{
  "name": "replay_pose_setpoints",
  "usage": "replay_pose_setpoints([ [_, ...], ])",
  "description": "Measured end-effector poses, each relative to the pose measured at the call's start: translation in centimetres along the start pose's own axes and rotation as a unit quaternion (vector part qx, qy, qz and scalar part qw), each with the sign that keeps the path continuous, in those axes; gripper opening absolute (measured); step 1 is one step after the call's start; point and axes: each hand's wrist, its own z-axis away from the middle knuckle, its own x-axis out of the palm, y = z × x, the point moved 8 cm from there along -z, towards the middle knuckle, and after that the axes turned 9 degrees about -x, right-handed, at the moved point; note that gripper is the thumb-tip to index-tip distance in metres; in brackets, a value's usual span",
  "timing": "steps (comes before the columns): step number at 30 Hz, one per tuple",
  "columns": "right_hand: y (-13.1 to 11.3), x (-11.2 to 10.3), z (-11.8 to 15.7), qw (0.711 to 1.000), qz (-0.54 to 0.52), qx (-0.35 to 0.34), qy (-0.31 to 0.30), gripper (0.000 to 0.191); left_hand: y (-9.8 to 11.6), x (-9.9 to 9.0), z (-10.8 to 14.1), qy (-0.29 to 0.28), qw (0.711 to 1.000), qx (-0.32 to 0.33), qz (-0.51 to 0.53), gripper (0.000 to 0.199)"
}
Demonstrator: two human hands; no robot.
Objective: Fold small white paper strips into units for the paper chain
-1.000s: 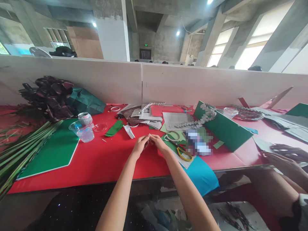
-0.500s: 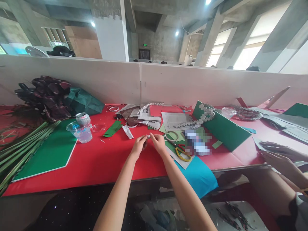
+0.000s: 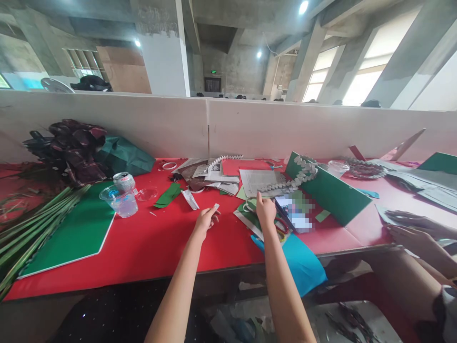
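Note:
My left hand (image 3: 205, 221) is above the red table, thumb and fingers pinching a small folded strip of whitish paper (image 3: 216, 207). My right hand (image 3: 266, 212) has moved off to the right, over a pile of paper; its fingers are curled and mostly hidden behind it, so what they hold cannot be seen. Just beyond its thumb lies a zigzag chain of folded grey paper (image 3: 306, 174), running over a printed sheet (image 3: 255, 180). Beside the right hand are a roll of tape (image 3: 249, 205), a tool with red and yellow handles (image 3: 284, 226) and a phone (image 3: 293, 214).
A plastic cup (image 3: 119, 202) and a can (image 3: 124, 182) stand at left, near a green board (image 3: 84, 233) and long green leaves (image 3: 39, 228). A green board (image 3: 330, 193) stands tilted at right. Blue paper (image 3: 298, 267) overhangs the table edge. A co-worker's hands (image 3: 414, 226) rest at far right.
My hands have come apart. The right one has moved right, to the pile beside the phone; the left keeps the small paper strip. The blue paper has shifted slightly.

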Motion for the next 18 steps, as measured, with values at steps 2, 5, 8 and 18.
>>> replay_pose_setpoints([
  [2, 2.1, -0.7, -0.6, 0.997, 0.040, 0.058, -0.034, 0.061, -0.1, 0.5, 0.0, -0.021, 0.999, -0.002, -0.027, 0.049],
  [5, 4.0, -1.9, -1.2, 0.988, 0.083, 0.112, -0.065, 0.066, -0.1, 0.9, -0.1, -0.036, 0.998, 0.007, -0.044, 0.049],
  [8, 4.5, -3.2, -0.9, 0.981, 0.096, 0.142, -0.086, 0.075, -0.1, 0.8, -0.1, -0.029, 0.999, 0.008, -0.040, 0.049],
  [18, -6.7, 2.5, 1.3, 0.985, -0.011, -0.116, -0.125, 0.053, 0.9, 1.4, 0.5, -0.025, 0.996, 0.060, -0.058, 0.046],
])
